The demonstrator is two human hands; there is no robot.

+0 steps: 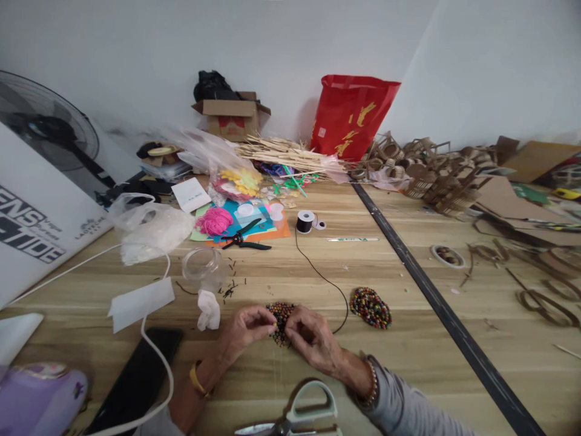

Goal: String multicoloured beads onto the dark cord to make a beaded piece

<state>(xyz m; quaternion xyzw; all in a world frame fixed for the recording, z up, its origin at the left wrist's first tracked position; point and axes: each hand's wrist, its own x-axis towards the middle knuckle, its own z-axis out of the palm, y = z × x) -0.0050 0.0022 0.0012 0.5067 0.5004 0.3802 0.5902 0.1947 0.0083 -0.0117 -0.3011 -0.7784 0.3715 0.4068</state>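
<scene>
Left hand (245, 330) and right hand (313, 339) both pinch beaded piece (280, 316) at near table (408, 363) edge; second beaded disc (371, 307) lies just right; black cord spool (305, 221) beyond; white box (36, 224) at left reads "STIDE"; red bag (351, 115) bears gold characters.

White walls (290, 36) meet in a corner behind the wooden table (385, 266), fan (45, 127) at left.

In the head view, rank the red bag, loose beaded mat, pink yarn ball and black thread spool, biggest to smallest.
1. red bag, though farthest away.
2. loose beaded mat and pink yarn ball: look alike, mat nearer, so unranked.
3. black thread spool.
</scene>
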